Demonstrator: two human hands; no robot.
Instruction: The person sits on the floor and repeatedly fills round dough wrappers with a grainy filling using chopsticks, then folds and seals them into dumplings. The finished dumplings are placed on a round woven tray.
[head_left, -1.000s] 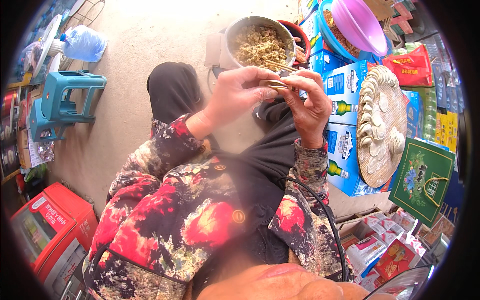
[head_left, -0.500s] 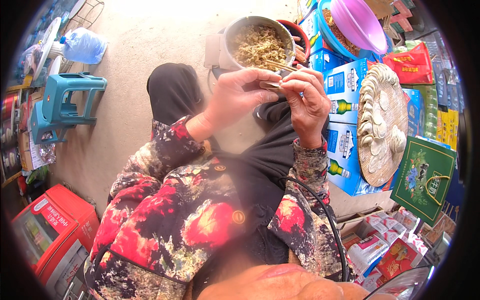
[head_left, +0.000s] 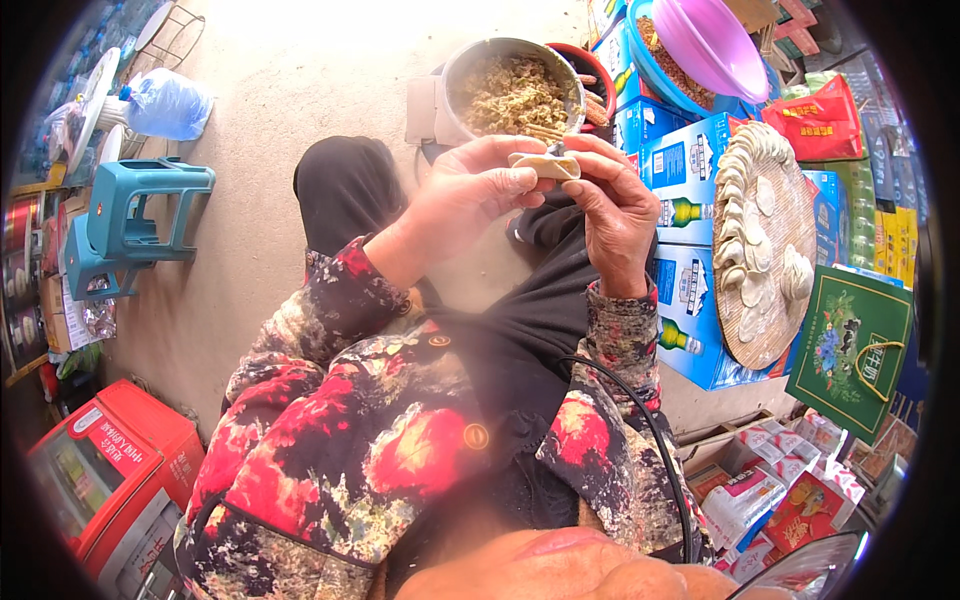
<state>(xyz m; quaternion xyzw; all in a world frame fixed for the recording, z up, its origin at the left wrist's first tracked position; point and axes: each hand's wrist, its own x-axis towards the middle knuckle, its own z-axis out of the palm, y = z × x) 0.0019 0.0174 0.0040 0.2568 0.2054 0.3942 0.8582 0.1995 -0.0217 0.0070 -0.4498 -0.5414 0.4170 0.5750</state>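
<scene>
My left hand [head_left: 475,180] and my right hand [head_left: 610,205] meet in front of the steel bowl, both pinching a small pale dough piece [head_left: 530,167] folded around some filling. My left thumb presses its near side, and my right fingers grip its right end. Chopsticks [head_left: 545,131] show just above my fingers; I cannot tell what supports them. The steel bowl [head_left: 458,118] holds a yellow-green chopped filling [head_left: 505,85]. On blue cartons [head_left: 680,175] at my right lies a round woven tray [head_left: 750,330] bearing rows of shaped dumplings [head_left: 740,210] and flat dough rounds [head_left: 755,290].
A red bowl [head_left: 600,60] with corn cobs sits behind the steel bowl. Pink [head_left: 705,40] and blue basins [head_left: 640,45] stand on cartons at upper right. Blue stools [head_left: 135,190] and a red cooler [head_left: 130,450] are on my left, a green gift box [head_left: 840,340] on my right.
The dough piece has tilted and its pale face shows more. My left thumb has moved onto its front, and my right fingers have shifted a little around it.
</scene>
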